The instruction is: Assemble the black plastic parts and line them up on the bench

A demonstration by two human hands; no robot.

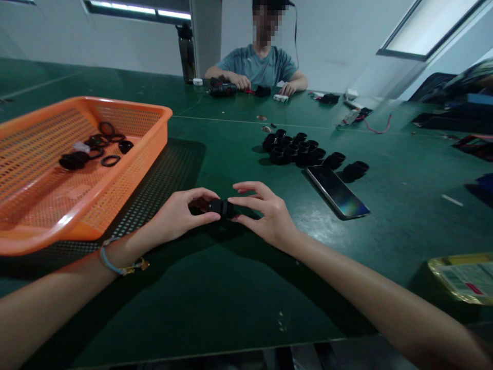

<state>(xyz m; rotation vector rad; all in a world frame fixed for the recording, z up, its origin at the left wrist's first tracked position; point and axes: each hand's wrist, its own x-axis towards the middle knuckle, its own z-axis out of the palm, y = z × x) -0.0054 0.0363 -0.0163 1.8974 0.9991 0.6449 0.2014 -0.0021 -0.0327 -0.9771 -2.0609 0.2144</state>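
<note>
Both of my hands meet just above the green table (239, 288) on one small black cylindrical part (221, 207). My left hand (181, 215) pinches its left end between thumb and fingers. My right hand (265, 213) grips the right end with its fingertips. A cluster of several similar black round parts (298, 149) lies on the table beyond my hands. An orange mesh basket (127, 169) at the left holds black rings and a few other black pieces (96, 146).
A dark smartphone (337, 191) lies flat to the right of my hands. Across the table a person in a grey-blue shirt (259, 64) handles small parts. A dark bottle (187, 51) stands at the far edge. A yellow-rimmed tray (462, 277) sits at the right.
</note>
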